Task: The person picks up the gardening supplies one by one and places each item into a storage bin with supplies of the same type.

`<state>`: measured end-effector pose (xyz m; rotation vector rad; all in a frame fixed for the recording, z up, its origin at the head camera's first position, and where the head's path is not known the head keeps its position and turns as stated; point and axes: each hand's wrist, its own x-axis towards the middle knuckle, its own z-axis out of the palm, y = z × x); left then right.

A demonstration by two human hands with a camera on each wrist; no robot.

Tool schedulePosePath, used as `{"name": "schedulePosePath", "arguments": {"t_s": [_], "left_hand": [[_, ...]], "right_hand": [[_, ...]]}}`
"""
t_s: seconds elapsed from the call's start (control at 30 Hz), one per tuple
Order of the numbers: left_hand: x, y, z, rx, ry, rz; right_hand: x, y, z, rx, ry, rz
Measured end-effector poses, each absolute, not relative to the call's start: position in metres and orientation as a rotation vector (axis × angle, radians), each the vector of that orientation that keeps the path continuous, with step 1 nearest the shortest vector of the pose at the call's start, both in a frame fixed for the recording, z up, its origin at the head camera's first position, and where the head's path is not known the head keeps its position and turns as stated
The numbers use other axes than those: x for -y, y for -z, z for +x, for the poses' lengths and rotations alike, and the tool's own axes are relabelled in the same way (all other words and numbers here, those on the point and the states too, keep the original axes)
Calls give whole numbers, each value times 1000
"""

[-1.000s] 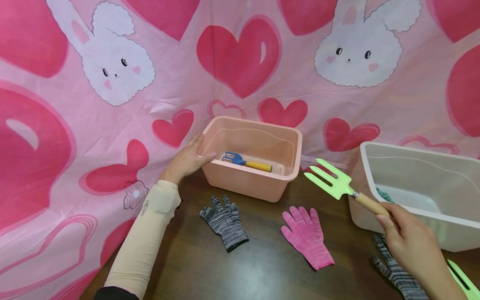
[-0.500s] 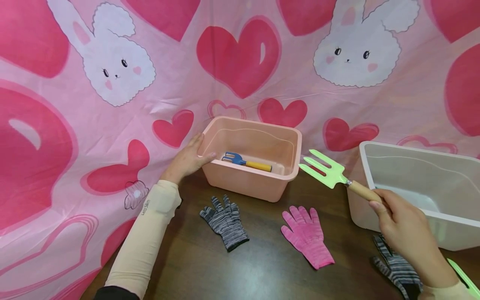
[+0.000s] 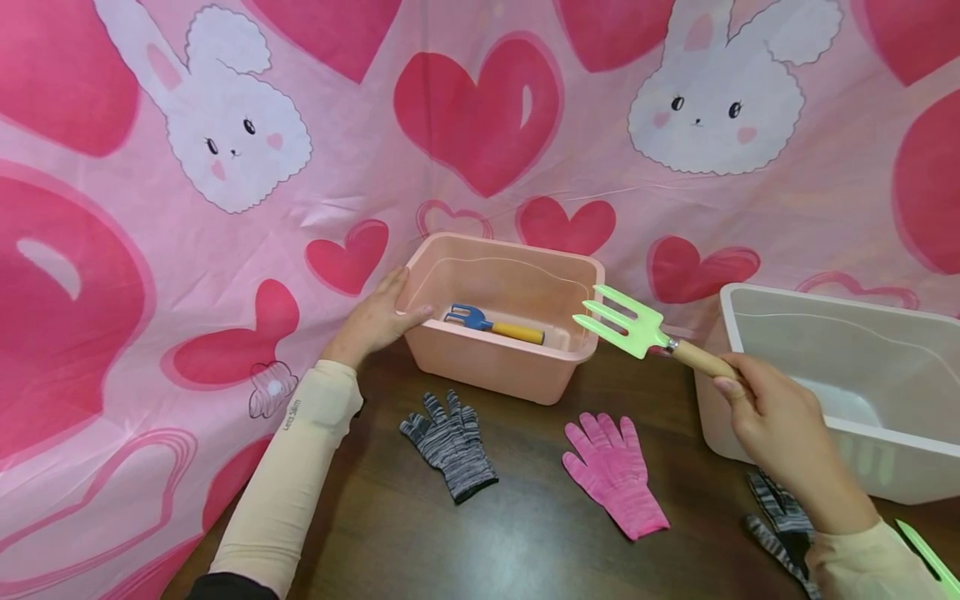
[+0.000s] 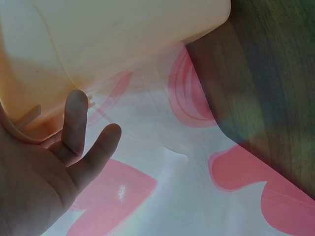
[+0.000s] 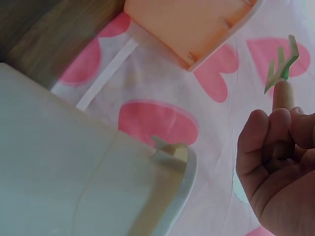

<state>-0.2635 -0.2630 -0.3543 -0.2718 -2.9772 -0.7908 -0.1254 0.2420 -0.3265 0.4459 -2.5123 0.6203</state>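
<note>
My left hand [image 3: 375, 321] holds the near left corner of a pink plastic bin [image 3: 487, 375], thumb over the front rim and fingers along the left side. In the bin lies a small hand fork [image 3: 517, 332] with blue tines and a yellow handle. My right hand [image 3: 776, 425] grips the wooden handle of a light green garden fork [image 3: 636, 327]. Its tines point left and overlap the bin's right rim in the head view. The right wrist view shows the fingers curled round the handle [image 5: 283, 96].
A whitish bin [image 3: 892, 458] stands at the right. On the dark wooden table [image 3: 480, 550] lie a grey striped glove [image 3: 452, 446], a pink glove [image 3: 615, 473] and another grey glove [image 3: 780, 517]. A green tool [image 3: 926, 546] shows at the right edge. Heart-patterned cloth [image 3: 480, 117] hangs behind.
My right hand has moved left with the green garden fork, bringing its tines from beside the pink bin to over its right rim. My left hand has stayed at the bin's corner.
</note>
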Motion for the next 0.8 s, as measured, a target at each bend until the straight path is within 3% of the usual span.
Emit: {"name": "schedulePosePath", "arguments": {"t_s": [0.8], "left_hand": [[263, 355, -265, 2988, 780, -259]], "right_hand": [[-205, 312, -163, 2560, -681, 478]]}}
